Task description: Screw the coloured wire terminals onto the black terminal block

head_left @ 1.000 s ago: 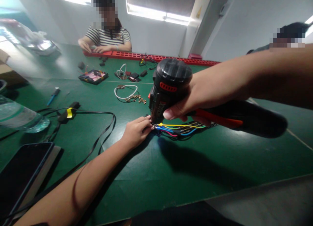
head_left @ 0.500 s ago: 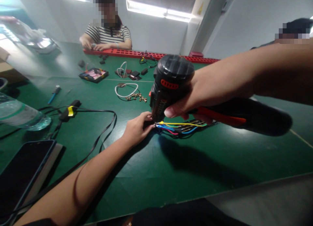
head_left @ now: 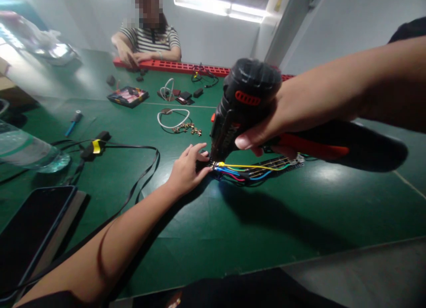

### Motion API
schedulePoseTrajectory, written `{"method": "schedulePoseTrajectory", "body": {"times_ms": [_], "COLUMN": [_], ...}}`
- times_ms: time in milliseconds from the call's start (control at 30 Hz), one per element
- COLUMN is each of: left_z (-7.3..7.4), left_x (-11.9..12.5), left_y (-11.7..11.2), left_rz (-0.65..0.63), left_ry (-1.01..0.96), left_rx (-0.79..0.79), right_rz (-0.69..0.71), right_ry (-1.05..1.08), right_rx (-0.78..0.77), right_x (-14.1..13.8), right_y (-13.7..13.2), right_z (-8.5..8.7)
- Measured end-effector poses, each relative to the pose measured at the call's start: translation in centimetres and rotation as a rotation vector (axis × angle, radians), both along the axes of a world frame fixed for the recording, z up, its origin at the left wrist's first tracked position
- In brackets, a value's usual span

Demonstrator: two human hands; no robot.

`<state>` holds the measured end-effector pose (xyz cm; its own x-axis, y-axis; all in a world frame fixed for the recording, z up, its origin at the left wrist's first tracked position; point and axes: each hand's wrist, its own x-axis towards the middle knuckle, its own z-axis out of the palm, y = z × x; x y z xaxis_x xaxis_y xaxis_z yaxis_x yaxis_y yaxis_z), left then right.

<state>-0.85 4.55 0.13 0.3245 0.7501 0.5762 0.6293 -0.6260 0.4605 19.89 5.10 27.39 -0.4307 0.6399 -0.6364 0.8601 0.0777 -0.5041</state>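
My right hand (head_left: 266, 128) is wrapped round a black and orange electric screwdriver (head_left: 246, 99), whose tip points down at the left end of a bundle of yellow, blue and red wires (head_left: 248, 171) on the green table (head_left: 266, 228). My left hand (head_left: 186, 168) rests on the table beside that end, fingertips pressed on a small dark part under the tip, the upper fingers lifted a little. What the fingers hold is too small to name.
A black cable with a yellow tag (head_left: 96, 147) loops at the left. A phone on a book (head_left: 29, 234) and a clear bottle (head_left: 23, 150) lie near left. A white cable loop (head_left: 173, 119), brass parts (head_left: 188, 129), a tray (head_left: 127, 96) and a red rail (head_left: 186, 67) lie farther off. A person in a striped shirt (head_left: 149, 39) sits opposite.
The screwdriver has shifted right and up in view and tilted more. My left hand's upper fingers have lifted and spread slightly. The view has tipped downward.
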Motion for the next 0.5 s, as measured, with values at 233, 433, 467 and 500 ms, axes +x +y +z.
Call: {"method": "schedulePoseTrajectory", "body": {"times_ms": [233,433,467,500], "left_z": [0.16,0.02,-0.02,-0.06], "left_x": [-0.02,-0.08,-0.07,-0.06], "left_y": [0.0,0.1,0.13,0.15], "left_rz": [0.013,-0.013,-0.024,-0.034], "left_ry": [0.019,0.005,-0.003,-0.012], "left_rx": [-0.015,-0.006,0.003,0.012], "right_rz": [0.018,0.015,0.025,0.037], "right_ry": [-0.001,-0.011,-0.006,-0.002], "right_rx": [-0.013,-0.034,-0.018,-0.003], "right_x": [-0.13,-0.5,-0.55,-0.61], "right_y": [0.14,-0.44,-0.49,-0.52], "right_z": [0.29,0.09,-0.01,-0.09]}}
